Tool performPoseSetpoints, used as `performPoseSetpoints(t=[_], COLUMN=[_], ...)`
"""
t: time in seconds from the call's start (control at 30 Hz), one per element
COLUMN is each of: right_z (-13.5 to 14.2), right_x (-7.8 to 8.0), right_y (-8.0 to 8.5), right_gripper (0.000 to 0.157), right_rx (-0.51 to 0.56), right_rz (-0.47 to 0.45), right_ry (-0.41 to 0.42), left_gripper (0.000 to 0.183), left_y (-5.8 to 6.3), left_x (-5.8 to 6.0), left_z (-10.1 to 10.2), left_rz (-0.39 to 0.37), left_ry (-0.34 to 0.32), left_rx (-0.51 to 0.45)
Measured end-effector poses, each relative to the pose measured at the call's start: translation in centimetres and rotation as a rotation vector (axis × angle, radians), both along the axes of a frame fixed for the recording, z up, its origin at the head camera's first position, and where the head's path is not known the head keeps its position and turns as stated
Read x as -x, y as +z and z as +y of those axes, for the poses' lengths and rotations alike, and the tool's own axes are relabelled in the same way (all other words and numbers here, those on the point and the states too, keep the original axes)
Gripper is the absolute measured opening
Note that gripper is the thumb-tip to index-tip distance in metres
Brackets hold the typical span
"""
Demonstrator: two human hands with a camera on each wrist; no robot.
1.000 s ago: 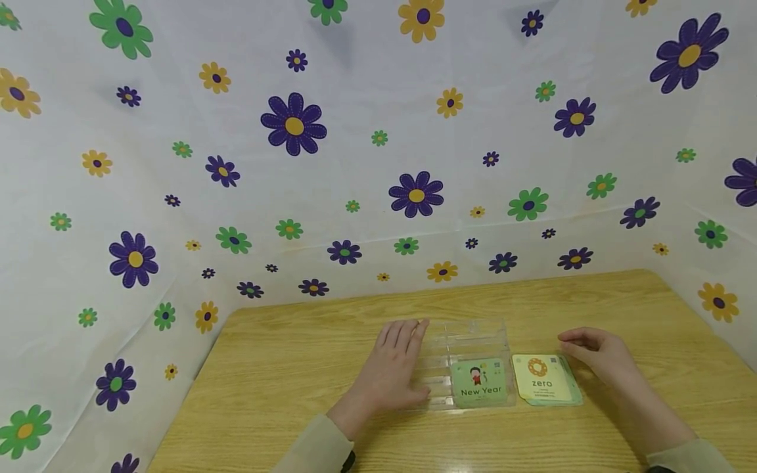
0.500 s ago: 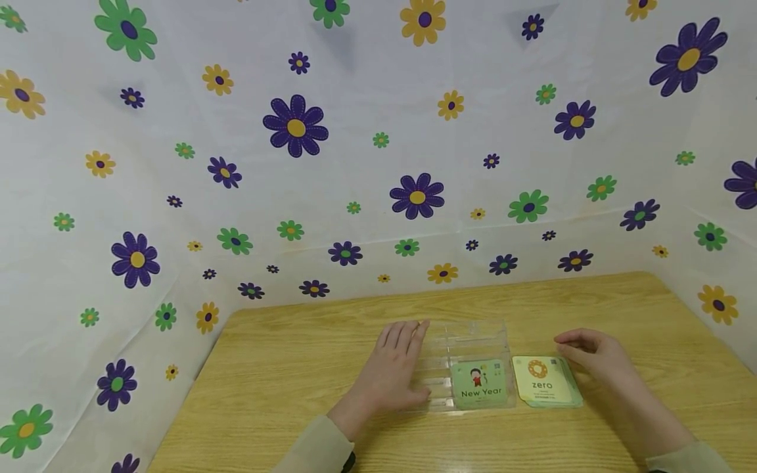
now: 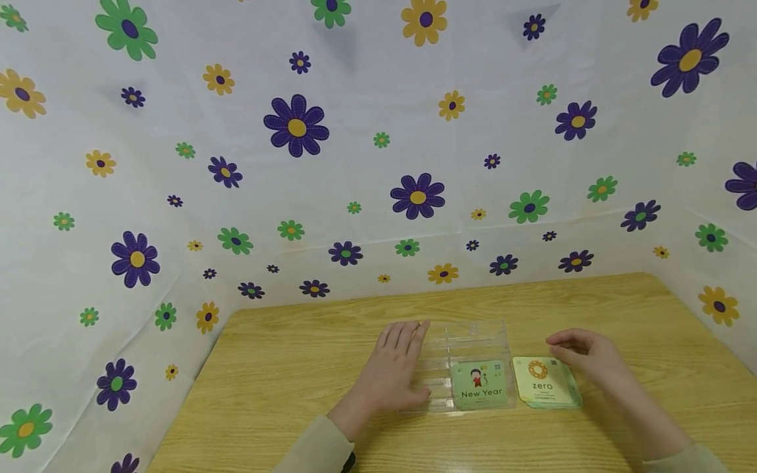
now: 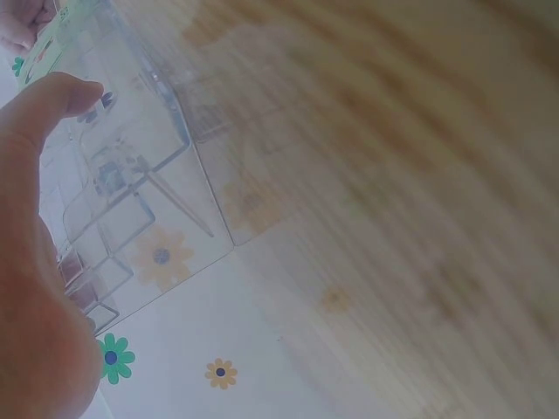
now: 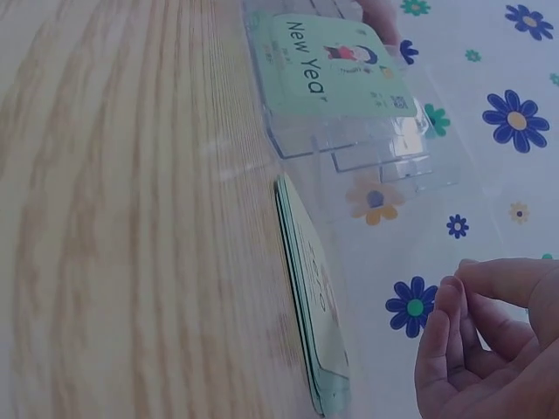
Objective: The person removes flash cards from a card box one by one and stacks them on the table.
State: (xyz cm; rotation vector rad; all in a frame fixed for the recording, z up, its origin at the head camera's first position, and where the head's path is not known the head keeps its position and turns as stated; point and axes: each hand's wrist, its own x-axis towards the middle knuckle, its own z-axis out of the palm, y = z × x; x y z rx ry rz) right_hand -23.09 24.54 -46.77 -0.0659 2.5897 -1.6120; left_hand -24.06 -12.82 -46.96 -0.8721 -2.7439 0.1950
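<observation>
Flowered backdrop (image 3: 331,190): white sheet printed with purple, yellow and green flowers; it stands from nine o'clock through twelve to three around the surface.
Surface (image 3: 284,368): yellowish wood grain; it carries the rack and the cards.
Clear plastic card rack (image 3: 476,341): on the surface, near five o'clock in the head view; several stepped compartments show through its transparent walls.
Left hand (image 3: 393,368): at the rack's nine o'clock; fingers extended and spread from the thumb, resting along that side; the thumb (image 4: 65,92) touches the clear plastic.
Right hand (image 3: 585,358): apart from the cards, raised at the stack's two o'clock; fingers loosely bent, thumb near the forefinger.
Card stack (image 3: 576,387): flat on the surface, just beside the rack at its three o'clock; topped by a pale yellow "zero" card (image 3: 541,384) with an orange ring drawing; green edges show beneath.
"New Year" card (image 3: 480,387): green; in the rack at four o'clock; a small figure in red above the words.
</observation>
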Motion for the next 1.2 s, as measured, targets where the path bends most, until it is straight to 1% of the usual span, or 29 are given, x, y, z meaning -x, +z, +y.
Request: performPoseSetpoints(t=[0.1, 0.33, 0.5, 0.77, 0.93, 1.07, 1.2], right_z=[-0.5, -1.5, -2.2, -2.9, -3.2, -3.6, -4.1], right_x=[-0.1, -0.3, -0.5, -0.8, -0.9, -1.0, -1.1], right_y=[0.2, 0.6, 0.9, 1.2, 1.2, 1.1, 1.1], right_gripper=[0.032, 0.029, 0.028, 0.028, 0.027, 0.026, 0.026], right_rx=[0.007, 0.003, 0.005, 0.024, 0.028, 0.037, 0.049], right_rz=[0.009, 0.046, 0.046, 0.045, 0.025, 0.012, 0.013], right_ry=[0.005, 0.046, 0.051, 0.078, 0.092, 0.104, 0.099], left_gripper=[0.118, 0.118, 0.118, 0.119, 0.119, 0.118, 0.117], left_y=[-0.1, -0.1, -0.2, -0.2, -0.4, -0.3, -0.1], left_x=[0.1, 0.1, 0.0, 0.0, -0.1, -0.1, 0.0], left_z=[0.0, -0.1, -0.1, 0.0, 0.0, 0.0, -0.1], left_rz=[0.007, 0.024, 0.028, 0.004, -0.02, -0.018, -0.023], left_ry=[-0.005, -0.02, -0.021, -0.01, 0.004, -0.002, -0.01], left_rx=[-0.004, -0.013, -0.011, -0.015, -0.011, -0.008, -0.014])
